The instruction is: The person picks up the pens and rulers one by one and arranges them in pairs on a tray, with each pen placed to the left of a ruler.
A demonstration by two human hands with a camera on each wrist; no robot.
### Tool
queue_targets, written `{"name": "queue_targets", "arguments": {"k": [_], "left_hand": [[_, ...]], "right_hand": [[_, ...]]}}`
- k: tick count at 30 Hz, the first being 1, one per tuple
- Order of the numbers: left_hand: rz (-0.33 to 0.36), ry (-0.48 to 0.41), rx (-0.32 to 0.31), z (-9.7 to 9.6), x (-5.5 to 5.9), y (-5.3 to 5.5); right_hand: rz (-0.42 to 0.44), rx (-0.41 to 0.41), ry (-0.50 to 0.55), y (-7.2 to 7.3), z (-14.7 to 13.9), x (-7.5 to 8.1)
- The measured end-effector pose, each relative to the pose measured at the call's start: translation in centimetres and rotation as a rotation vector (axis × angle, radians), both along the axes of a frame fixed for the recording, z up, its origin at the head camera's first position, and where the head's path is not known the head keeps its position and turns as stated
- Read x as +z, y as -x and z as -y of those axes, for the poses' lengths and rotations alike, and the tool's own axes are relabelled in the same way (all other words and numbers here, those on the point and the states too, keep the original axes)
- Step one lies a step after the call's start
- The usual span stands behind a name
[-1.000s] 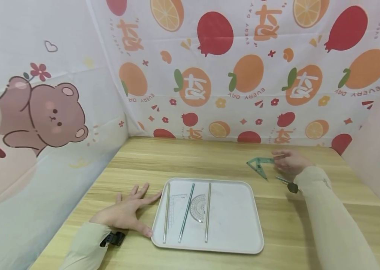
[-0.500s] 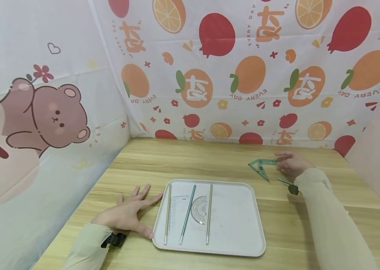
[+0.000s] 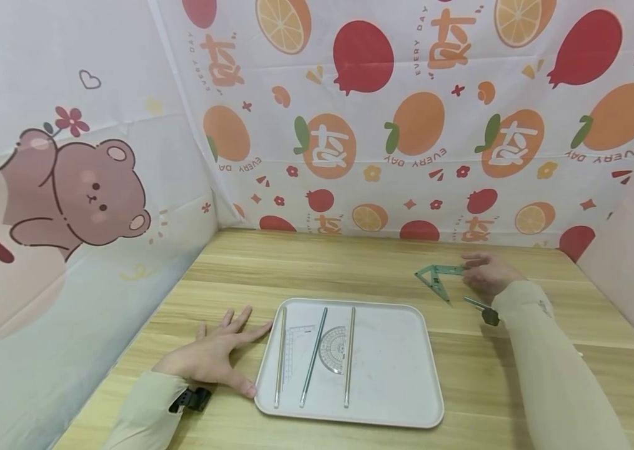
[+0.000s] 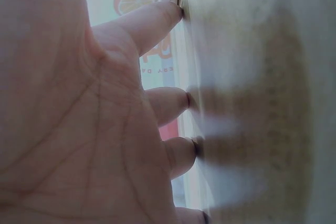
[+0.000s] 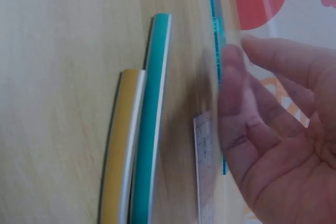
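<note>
My right hand (image 3: pixel 488 273) pinches a green see-through set square (image 3: pixel 449 270) at its right end, over the back right of the table. In the right wrist view the thumb (image 5: pixel 233 114) lies along the set square (image 5: pixel 213 30), seen edge-on, with fingers behind it. A yellow pencil-like stick (image 5: pixel 123 145), a teal one (image 5: pixel 152 119) and a clear ruler piece (image 5: pixel 205 166) lie beside that hand. Fingers spread, my left hand (image 3: pixel 212 353) rests on the table against the left side of a white tray (image 3: pixel 390 369), its thumb at the rim.
On the tray lie two gold sticks (image 3: pixel 279 369) (image 3: pixel 349 362) and a teal stick (image 3: pixel 314 359), all pencil-like. Between them are a clear protractor (image 3: pixel 332 350) and a clear triangular ruler (image 3: pixel 289 350). A fruit-print cloth (image 3: pixel 362 125) hangs behind the wooden table (image 3: pixel 294 262).
The head view has shifted slightly. Both hands, the set square and the tray keep practically the same places.
</note>
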State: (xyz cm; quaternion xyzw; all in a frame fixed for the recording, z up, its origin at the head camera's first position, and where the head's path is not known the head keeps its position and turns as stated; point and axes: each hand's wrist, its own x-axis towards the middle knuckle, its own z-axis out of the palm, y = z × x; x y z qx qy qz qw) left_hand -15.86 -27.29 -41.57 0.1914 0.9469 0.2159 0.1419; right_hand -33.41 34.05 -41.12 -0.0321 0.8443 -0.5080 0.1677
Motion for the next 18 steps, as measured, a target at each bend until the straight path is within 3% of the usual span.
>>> {"name": "queue_targets", "arguments": {"k": [6, 18], "left_hand": [[0.005, 0.004, 0.002, 0.04, -0.05, -0.04], [-0.002, 0.001, -0.001, 0.16, 0.11, 0.12]], "right_hand": [[-0.023, -0.015, -0.096, -0.02, -0.30, -0.10], [-0.050, -0.024, -0.184, 0.30, -0.33, -0.34]]}}
